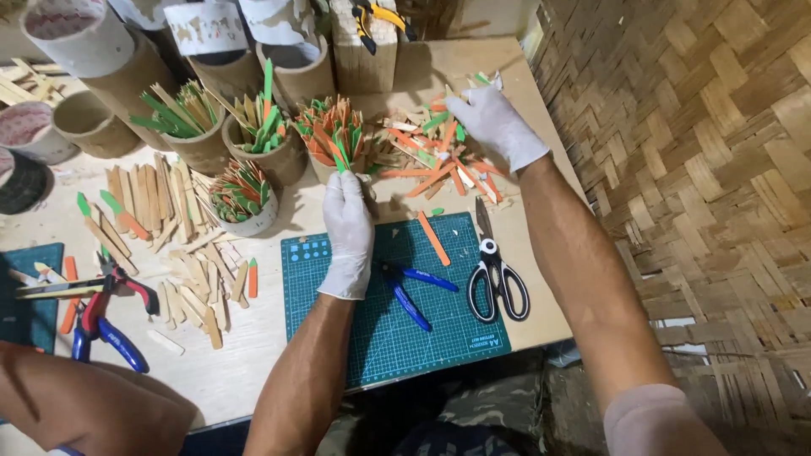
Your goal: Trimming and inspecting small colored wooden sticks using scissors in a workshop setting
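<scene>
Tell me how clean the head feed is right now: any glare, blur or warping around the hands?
Head view: even light, soft shadows under the scissors and blue pliers; no strong glare on the green cutting mat. Left hand and right hand look sharp in white gloves. Wide-lens bending shows at the edges, on the cardboard tubes and woven wall.

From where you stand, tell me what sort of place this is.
Probably a small handicraft workbench. A green cutting mat lies by scissors and blue-handled pliers, cardboard tubes hold painted wooden sticks, and a woven bamboo wall stands alongside. Both gloved hands, left and right, sort sticks.
</scene>
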